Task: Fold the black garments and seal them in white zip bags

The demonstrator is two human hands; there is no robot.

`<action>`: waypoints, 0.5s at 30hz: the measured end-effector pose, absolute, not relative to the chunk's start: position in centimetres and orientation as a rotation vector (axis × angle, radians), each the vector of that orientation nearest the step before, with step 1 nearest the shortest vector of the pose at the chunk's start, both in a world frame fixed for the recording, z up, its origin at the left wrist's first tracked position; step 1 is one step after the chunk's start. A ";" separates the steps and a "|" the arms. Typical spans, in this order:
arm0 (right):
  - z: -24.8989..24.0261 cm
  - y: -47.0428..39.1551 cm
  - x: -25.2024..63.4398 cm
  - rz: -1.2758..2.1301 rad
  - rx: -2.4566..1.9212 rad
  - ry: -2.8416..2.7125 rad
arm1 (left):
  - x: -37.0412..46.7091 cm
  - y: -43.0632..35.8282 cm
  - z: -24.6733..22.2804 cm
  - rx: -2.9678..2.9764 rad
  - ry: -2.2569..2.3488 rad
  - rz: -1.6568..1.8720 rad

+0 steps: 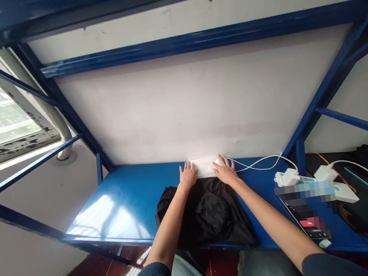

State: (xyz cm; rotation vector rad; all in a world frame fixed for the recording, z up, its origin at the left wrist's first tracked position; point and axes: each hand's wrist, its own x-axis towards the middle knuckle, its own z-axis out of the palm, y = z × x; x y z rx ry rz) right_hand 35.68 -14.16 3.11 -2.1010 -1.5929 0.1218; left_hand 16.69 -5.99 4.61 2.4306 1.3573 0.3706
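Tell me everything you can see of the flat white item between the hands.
The white item looks rectangular, flat and slightly glossy; its material is unclear. It lies lengthwise along the wall at the back of the blue board, behind the black cloth. The left hand rests on its left end, the right hand on its right.
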 end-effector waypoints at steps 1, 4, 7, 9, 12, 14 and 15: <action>3.8 -15.2 35.4 0.111 -2.072 -1.591 | 16.4 -7.0 5.0 2.420 1.384 0.372; 4.6 -20.5 34.4 0.152 -1.989 -1.574 | 14.5 -11.3 5.2 2.345 1.456 0.335; 3.4 -27.3 32.6 0.360 -1.934 -1.580 | 12.0 -16.0 4.2 2.247 1.450 0.236; 2.0 -30.8 31.0 0.559 -1.913 -1.534 | 10.8 -18.0 3.5 2.176 1.431 0.228; 0.9 -32.7 28.8 0.653 -1.900 -1.449 | 10.3 -18.9 3.5 2.060 1.356 0.344; 1.3 -32.4 28.4 0.668 -1.833 -1.390 | 11.1 -18.8 4.0 1.978 1.250 0.468; 1.8 -32.0 28.6 0.664 -1.790 -1.352 | 11.8 -18.7 4.3 1.937 1.187 0.531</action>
